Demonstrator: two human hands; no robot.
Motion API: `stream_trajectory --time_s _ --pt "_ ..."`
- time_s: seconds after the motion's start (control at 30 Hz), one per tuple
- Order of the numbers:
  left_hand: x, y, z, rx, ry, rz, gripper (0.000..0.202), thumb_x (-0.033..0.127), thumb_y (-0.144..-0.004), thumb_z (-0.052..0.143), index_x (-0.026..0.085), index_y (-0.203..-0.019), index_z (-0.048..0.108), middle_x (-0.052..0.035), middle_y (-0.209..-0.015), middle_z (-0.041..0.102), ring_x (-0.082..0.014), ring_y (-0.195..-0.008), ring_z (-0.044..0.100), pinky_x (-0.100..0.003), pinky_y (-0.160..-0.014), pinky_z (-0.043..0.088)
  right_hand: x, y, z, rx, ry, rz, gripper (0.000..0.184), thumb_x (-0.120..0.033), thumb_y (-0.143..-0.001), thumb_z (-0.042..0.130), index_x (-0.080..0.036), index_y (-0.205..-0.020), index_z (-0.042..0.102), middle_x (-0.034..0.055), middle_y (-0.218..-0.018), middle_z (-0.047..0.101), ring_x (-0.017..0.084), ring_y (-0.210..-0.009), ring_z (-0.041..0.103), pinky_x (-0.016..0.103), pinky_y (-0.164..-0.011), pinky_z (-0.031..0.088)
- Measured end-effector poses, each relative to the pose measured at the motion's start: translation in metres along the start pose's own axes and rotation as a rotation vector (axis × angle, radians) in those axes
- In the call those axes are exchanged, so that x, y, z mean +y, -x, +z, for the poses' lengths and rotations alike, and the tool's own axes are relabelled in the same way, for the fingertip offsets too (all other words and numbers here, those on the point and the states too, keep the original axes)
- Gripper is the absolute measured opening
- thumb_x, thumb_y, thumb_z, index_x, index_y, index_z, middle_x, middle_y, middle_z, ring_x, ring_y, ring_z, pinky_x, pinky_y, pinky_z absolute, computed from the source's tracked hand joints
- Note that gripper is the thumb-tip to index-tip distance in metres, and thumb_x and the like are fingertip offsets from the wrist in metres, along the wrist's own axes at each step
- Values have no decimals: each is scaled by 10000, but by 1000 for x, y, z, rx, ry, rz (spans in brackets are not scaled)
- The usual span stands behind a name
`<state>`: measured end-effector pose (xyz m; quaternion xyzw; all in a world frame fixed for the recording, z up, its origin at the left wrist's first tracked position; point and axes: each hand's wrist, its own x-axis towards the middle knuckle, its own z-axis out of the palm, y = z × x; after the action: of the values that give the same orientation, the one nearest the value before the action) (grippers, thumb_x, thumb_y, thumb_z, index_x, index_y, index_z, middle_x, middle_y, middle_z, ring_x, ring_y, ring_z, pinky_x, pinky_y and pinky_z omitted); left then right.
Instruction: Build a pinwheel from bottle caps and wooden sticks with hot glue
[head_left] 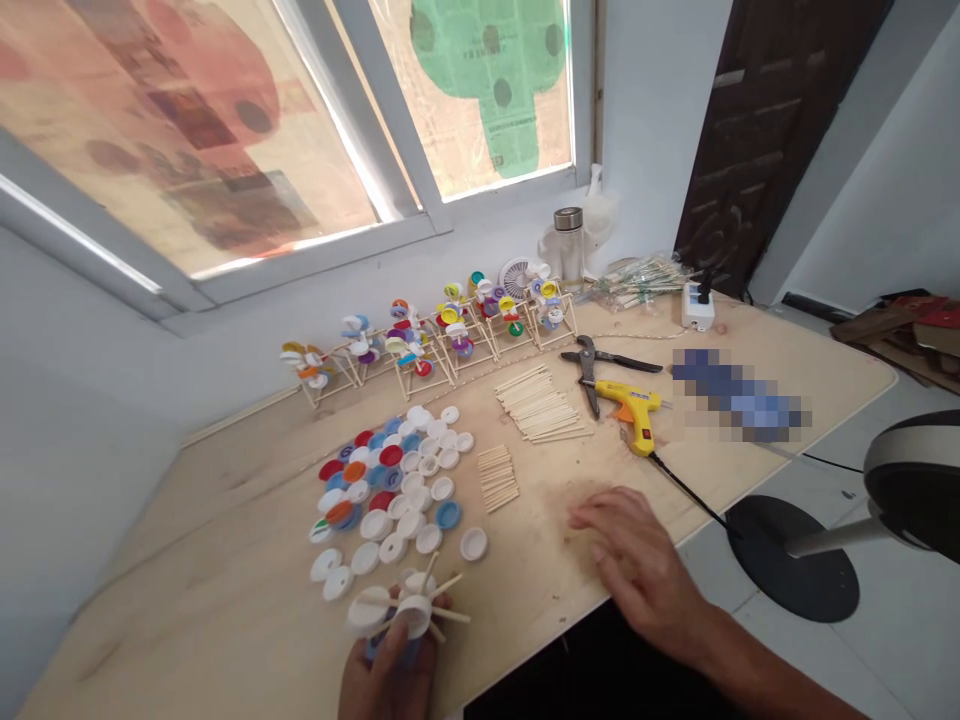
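Observation:
My left hand (pixel 390 665), low in the view, is closed on a small wheel of sticks and bottle caps (pixel 412 612). Bare stick ends point out of its right side, and white caps plus a blue one sit on the others. Over the table's front edge is my right hand (pixel 637 575), fingers loosely stretched, with nothing seen in it. Loose bottle caps (pixel 410 524), mostly white with some red, blue and orange, lie beyond my left hand. Between the hands and farther back are a bundle of short sticks (pixel 498 480) and one of longer sticks (pixel 536 405).
A yellow glue gun (pixel 634 408) lies beside pliers (pixel 592 360), its cord (pixel 686 492) running off the right edge. Several finished cap wheels on stick frames (pixel 457 335) line the window wall. Behind stand a glass bottle (pixel 570 250) and a power strip (pixel 697 307).

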<state>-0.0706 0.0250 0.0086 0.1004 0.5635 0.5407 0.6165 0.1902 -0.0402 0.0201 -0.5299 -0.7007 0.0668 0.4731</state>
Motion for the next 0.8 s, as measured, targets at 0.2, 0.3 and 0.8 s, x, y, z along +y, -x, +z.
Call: stream_trajectory --time_s 0.2,0.3,0.8 --pt "-4 1 -10 -82 16 17 392 213 -397 888 171 -691 631 19 -700 657 -162 -720 676 -221 -705 580 -13 -7 54 -197 -274 247 334 -108 -830 492 -211 -1134 586 45 -957 651 155 -927 592 324 -845 465" --pt "-6 5 -9 -115 24 72 362 198 -443 870 180 -722 640 24 -697 657 -158 -744 679 -208 -713 572 -13 -9 69 -223 -401 396 308 -95 -800 505 -211 -1048 646 18 -841 608 126 -833 593 269 -783 470" --pt "-2 9 -4 -159 83 47 347 212 -492 860 153 -764 653 -16 -779 683 -168 -750 670 -227 -695 573 -31 -10 91 -283 -652 608 321 -407 -876 505 -145 -771 658 -11 -596 565 84 -551 489 209 -542 381"
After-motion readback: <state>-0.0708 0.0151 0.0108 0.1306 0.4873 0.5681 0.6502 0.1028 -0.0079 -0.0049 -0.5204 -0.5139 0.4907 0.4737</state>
